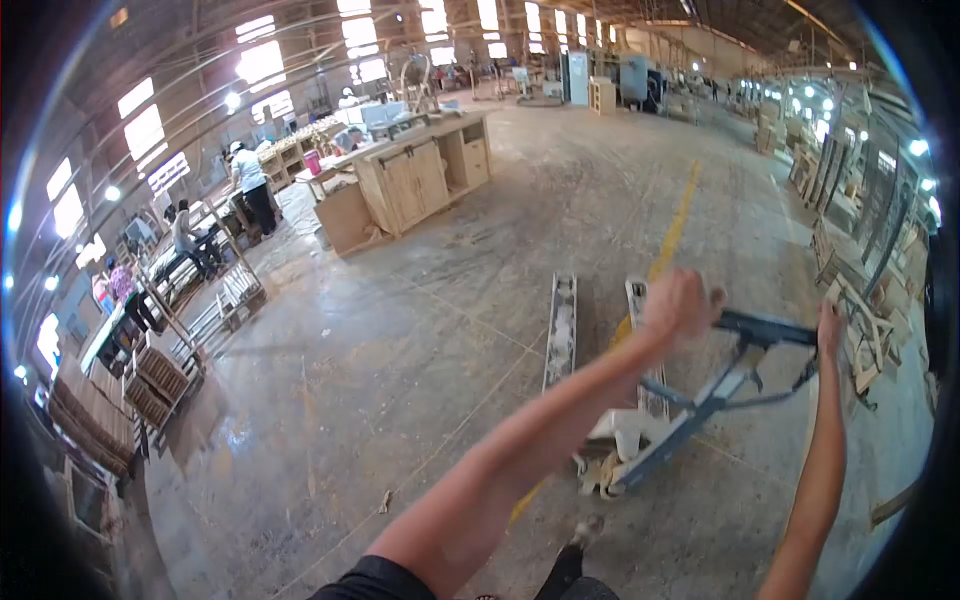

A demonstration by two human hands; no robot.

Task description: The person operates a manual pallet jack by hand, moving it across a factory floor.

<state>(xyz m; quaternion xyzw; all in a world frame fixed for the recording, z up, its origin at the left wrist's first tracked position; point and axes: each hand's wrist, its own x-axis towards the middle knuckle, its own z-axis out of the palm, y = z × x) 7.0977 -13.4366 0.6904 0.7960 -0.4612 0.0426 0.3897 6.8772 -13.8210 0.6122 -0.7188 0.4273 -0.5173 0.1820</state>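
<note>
A pallet jack stands on the concrete floor, with its two forks (562, 330) pointing away from me and its handle (765, 328) tilted up toward the right. My left hand (683, 305) is closed at the left end of the handle's crossbar. At the bar's right end, my right hand (829, 328) has its fingers wrapped round it. The jack's pale base (625, 430) and wheels show below my left forearm, which hides part of the forks.
A wooden cabinet (410, 185) stands ahead on the left. Several people work at benches along the left side, one in a white cap (250, 180). Slatted wooden pieces (155, 380) are at the left, wooden frames (860, 320) at the right. A yellow line (680, 220) crosses the floor.
</note>
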